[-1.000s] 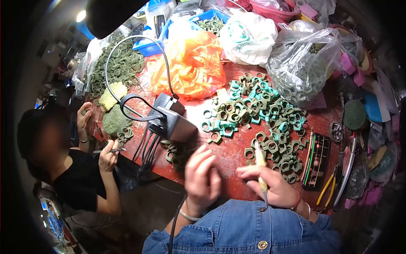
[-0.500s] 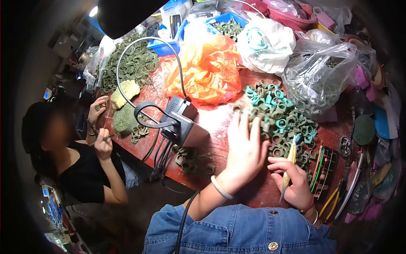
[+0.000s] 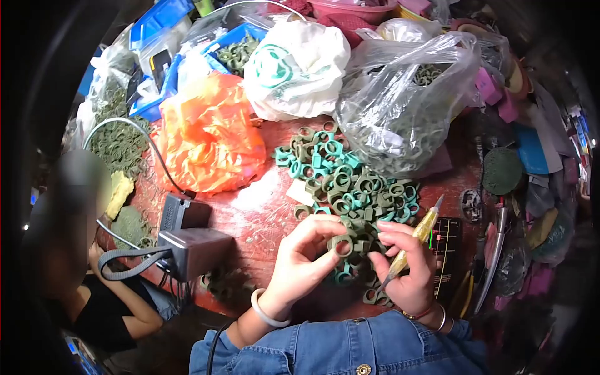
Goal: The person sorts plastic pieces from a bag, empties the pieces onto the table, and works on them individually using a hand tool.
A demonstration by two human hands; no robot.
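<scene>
My left hand (image 3: 300,259) is closed, with an olive-green ring (image 3: 342,245) pinched between its thumb and fingers at the near edge of a ring pile. Held in my right hand (image 3: 409,269) is a slim tool with a yellow handle (image 3: 415,240); it slants with one pointed end up and a grey tip down by the palm. The fingertips of my right hand are close to the rings opposite my left hand. The pile of green and teal rings (image 3: 350,181) spreads over the red table (image 3: 250,250) just beyond both hands.
Behind the pile stand an orange bag (image 3: 212,137), a white bag (image 3: 297,69) and a clear bag of rings (image 3: 406,119). A dark box with cables (image 3: 197,250) is at left, near another person (image 3: 94,306). Pliers (image 3: 464,290) and a black ruled plate (image 3: 447,250) lie right.
My left hand has gone from lying flat with spread fingers on the pile to pinching a ring. My right hand keeps the tool and is nearer the left. The view has shifted right.
</scene>
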